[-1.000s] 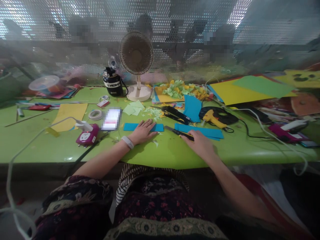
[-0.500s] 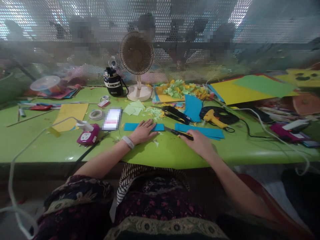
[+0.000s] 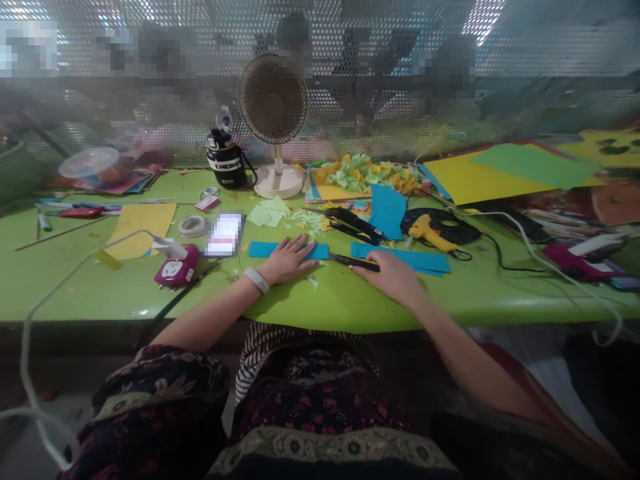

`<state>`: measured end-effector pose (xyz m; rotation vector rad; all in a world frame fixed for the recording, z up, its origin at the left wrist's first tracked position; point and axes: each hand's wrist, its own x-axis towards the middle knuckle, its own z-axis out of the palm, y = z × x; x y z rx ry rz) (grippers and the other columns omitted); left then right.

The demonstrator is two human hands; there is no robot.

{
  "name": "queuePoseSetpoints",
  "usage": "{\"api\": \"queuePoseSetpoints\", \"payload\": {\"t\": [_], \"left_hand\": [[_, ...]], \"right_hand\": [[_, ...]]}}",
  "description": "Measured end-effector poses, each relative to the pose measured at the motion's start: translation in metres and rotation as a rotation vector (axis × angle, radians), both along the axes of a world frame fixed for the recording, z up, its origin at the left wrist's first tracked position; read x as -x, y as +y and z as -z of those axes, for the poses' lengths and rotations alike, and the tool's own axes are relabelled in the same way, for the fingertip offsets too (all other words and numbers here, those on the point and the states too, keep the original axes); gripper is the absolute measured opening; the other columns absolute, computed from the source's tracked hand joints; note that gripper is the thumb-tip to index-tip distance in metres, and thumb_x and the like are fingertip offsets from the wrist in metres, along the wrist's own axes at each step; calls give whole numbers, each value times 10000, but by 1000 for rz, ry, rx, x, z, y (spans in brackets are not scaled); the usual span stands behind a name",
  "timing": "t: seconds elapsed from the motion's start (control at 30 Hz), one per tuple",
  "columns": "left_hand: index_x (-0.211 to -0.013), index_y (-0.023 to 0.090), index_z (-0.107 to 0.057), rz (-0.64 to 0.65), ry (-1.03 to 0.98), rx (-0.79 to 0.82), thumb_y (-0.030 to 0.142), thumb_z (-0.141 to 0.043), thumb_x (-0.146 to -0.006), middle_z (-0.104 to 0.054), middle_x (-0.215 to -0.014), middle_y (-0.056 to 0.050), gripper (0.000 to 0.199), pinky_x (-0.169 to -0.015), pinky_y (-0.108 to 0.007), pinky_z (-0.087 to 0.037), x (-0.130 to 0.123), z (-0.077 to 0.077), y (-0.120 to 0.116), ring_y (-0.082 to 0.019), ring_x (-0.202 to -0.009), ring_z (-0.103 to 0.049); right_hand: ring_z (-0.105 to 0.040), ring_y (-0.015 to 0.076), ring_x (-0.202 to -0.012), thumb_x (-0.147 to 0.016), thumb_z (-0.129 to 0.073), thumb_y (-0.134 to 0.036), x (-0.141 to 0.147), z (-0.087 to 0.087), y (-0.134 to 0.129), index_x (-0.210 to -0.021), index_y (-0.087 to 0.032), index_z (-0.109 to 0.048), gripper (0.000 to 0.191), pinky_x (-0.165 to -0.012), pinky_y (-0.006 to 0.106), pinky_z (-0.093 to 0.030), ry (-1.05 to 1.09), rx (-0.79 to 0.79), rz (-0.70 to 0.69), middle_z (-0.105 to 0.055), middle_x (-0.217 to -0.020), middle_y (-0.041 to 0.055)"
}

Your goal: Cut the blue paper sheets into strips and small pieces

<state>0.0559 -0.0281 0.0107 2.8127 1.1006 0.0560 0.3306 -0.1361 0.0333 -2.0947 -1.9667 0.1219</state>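
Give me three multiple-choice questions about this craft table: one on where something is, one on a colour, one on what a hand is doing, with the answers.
1. What is the left hand resting on? A) a roll of tape B) a blue paper strip C) the fan
2. What colour is the glue gun? A) yellow B) red C) blue
3. What is the right hand doing? A) gripping the glue gun B) lying empty C) holding a craft knife

Answers: 1 B, the strip shows on both sides of the palm. 2 A, its body is yellow. 3 C, the knife lies under its fingers.
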Motion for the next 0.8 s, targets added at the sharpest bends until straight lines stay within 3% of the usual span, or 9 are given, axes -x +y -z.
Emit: {"api": "queuePoseSetpoints", "payload": {"t": [0.17,0.37,0.8], "left_hand": [[-1656,220,-253,11,2,-1,672,-205,-1043,-187,-1722,-110,763,-1292,-499,-139,0,0,-1,-278,-1602,-163],[-1654,200,-260,6,-5,15,688,-193,-1036,-187,-1719,-128,790,-1289,-492,-135,-1,-4,-3,-278,-1604,-158],[-1656,204,-253,-11,0,29,680,-242,-1039,-169,-1722,-131,779,-1294,-483,-118,-4,-6,-6,-284,-1603,-155]], "right_hand": [[-633,245,-772,-907,-573,-691,2,0,6,-952,-225,-654,475,-582,317,-379,-2,3,-50,-700,-976,93],[-645,259,-817,-895,-594,-687,-12,4,-6,-925,-235,-656,457,-617,324,-406,3,-38,-46,-701,-962,77],[-655,267,-829,-899,-594,-679,3,1,-2,-935,-237,-655,448,-614,321,-397,1,-5,-52,-715,-986,89]]}}
